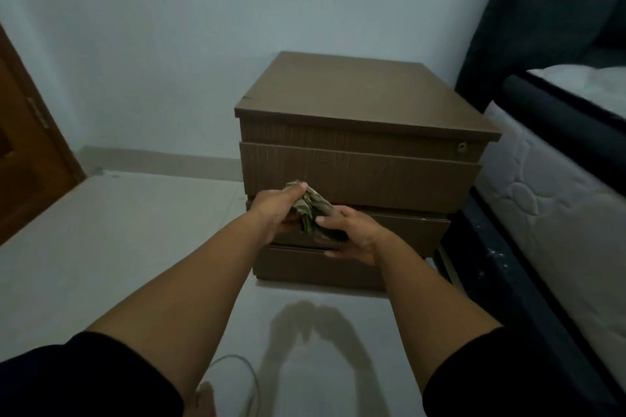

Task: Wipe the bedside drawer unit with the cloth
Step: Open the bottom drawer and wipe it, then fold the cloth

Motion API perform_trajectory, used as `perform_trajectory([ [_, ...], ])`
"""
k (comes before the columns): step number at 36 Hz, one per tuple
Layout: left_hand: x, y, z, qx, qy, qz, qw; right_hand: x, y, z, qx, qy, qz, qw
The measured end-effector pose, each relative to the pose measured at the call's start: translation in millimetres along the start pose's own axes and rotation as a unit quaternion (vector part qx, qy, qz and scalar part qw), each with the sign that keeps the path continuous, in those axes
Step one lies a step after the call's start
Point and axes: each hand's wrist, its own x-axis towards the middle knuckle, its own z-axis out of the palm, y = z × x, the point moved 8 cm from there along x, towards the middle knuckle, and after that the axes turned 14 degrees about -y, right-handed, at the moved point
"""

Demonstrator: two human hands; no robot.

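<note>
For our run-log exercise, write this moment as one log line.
stage: cloth bunched, wiping not begun | left hand: grips cloth | right hand: grips cloth | drawer unit: top bare, drawers closed, beside bed

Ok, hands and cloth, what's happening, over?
Left hand and right hand both grip the cloth. Held before the drawer unit, wiping not started. Nothing in the way.

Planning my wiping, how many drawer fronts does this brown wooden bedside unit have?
3: top drawer front under the unit's top, middle drawer front partly behind the hands and cloth, bottom drawer front near the floor.
</note>
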Motion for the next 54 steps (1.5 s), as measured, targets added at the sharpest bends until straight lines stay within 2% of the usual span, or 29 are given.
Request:
perform_trajectory([
  [6,-14.0,27.0,3.3,0.044,-0.024,0.018,0.999,-21.1,-26.5,-11.3,0.024,0.052,-0.073,0.996],
  [10,-24.9,44.0,7.5,0.02,-0.034,0.038,0.999,-31.8,-50.8,-4.0,0.04,0.031,-0.108,0.993],
  [16,-41.4,81.6,0.1,0.058,-0.008,0.088,0.994,-44.2,-87.7,15.2,0.088,-0.024,-0.133,0.987],
  [19,-46.7,103.0,-3.5,0.11,-0.002,0.114,0.987,-50.5,-105.5,25.3,0.069,-0.033,-0.127,0.989],
  [23,-52.8,133.1,-8.5,0.208,0.048,0.149,0.965,-52.3,-129.6,38.5,0.01,-0.052,-0.132,0.99],
  [27,-57.2,159.2,-17.8,0.238,0.08,0.182,0.951,-53.4,-156.0,47.3,-0.066,-0.03,-0.129,0.989],
  [31,-53.4,181.0,-27.4,0.251,0.087,0.193,0.945,-46.6,-185.1,43.7,-0.139,0.02,-0.139,0.98],
  [34,-46.0,198.8,-33.1,0.272,0.078,0.197,0.939,-40.9,-212.4,33.7,-0.196,0.093,-0.153,0.964],
  [36,-40.2,210.4,-36.0,0.305,0.073,0.195,0.929,-37.8,-232.2,25.5,-0.253,0.15,-0.161,0.942],
  [40,-20.1,234.8,-39.0,0.348,0.077,0.206,0.911,-28.1,-273.0,11.6,-0.377,0.253,-0.18,0.872],
  [43,0.2,251.1,-41.2,0.355,0.097,0.216,0.904,-18.0,-295.7,3.9,-0.397,0.299,-0.2,0.844],
  [45,14.3,259.9,-43.4,0.355,0.106,0.225,0.901,-11.8,-306.6,0.7,-0.387,0.311,-0.228,0.838],
  [48,31.9,267.9,-50.4,0.382,0.135,0.237,0.883,4.9,-313.2,0.4,-0.404,0.293,-0.258,0.828],
  [50,41.5,261.5,-55.4,0.427,0.131,0.224,0.866,22.0,-305.8,-0.3,-0.432,0.243,-0.243,0.834],
  [52,51.2,243.8,-60.7,0.466,0.08,0.193,0.86,38.1,-290.6,-1.0,-0.451,0.171,-0.211,0.85],
  [54,56.0,226.4,-67.4,0.474,0.027,0.171,0.863,46.9,-280.0,-6.0,-0.432,0.142,-0.209,0.866],
])
